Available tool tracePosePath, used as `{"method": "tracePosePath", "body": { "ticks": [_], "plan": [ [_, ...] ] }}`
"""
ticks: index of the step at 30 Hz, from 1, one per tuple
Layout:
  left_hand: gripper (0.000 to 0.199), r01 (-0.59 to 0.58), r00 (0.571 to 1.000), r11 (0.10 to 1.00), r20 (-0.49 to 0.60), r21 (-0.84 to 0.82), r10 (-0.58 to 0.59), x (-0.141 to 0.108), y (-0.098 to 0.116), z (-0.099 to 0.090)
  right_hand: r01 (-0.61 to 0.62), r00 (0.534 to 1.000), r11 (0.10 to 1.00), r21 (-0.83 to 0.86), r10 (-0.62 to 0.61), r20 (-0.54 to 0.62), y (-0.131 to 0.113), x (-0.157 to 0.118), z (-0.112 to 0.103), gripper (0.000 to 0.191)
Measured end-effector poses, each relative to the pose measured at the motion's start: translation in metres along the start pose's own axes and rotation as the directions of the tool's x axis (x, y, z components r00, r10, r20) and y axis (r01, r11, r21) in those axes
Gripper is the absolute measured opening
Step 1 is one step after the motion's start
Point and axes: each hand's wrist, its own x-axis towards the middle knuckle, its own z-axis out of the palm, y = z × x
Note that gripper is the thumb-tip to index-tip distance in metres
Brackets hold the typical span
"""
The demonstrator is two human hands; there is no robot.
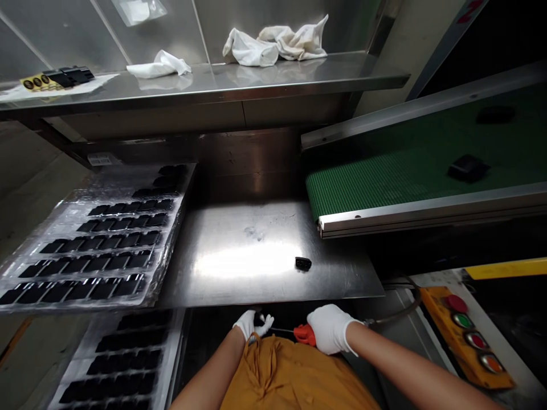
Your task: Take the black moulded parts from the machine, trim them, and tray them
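Note:
My left hand (253, 324), in a white glove, is closed around a small dark part (258, 316) at the table's front edge. My right hand (331, 329), also gloved, grips an orange air gun (305, 335) whose thin nozzle points left toward my left hand. Both hands are low in the view, just above the orange apron (290, 376). A small black part (303, 263) lies by itself on the metal table (252, 228), beyond my hands. Much of the part in my left hand is hidden by the fingers.
Clear trays (147, 273) of black parts stand at the left, more trays (164, 364) below. A green conveyor (367, 182) carrying black parts (468, 168) slopes at the right. White cloths (252, 50) lie on the shelf (205, 91). A button box (468, 336) sits lower right.

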Motion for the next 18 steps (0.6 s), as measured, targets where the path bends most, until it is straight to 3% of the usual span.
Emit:
{"method": "tracePosePath", "body": {
  "ticks": [3,7,11,15,18],
  "plan": [
    [0.018,0.014,1.000,1.000,-0.009,0.011,-0.014,-0.001,-0.001,0.002,-0.016,0.997,1.000,0.021,0.018,-0.072,0.002,0.000,0.003,0.031],
    [0.017,0.036,0.999,0.998,-0.013,0.054,-0.036,-0.002,0.000,0.002,-0.017,1.000,0.999,-0.027,0.017,-0.009,0.002,-0.003,0.003,0.032],
    [0.020,0.003,1.000,0.988,-0.005,0.152,-0.002,-0.006,-0.001,0.004,-0.020,0.999,1.000,-0.011,0.019,-0.043,0.000,-0.007,0.000,0.030],
    [0.022,-0.144,0.990,0.932,0.056,0.333,0.133,-0.014,-0.008,0.005,-0.009,0.998,1.000,0.007,0.009,-0.066,0.002,-0.006,0.000,0.029],
    [0.027,-0.324,0.946,0.806,0.164,0.496,0.279,-0.017,-0.016,0.004,-0.028,0.997,0.999,0.023,0.030,-0.077,0.007,-0.003,0.000,0.029]
  ]
}}
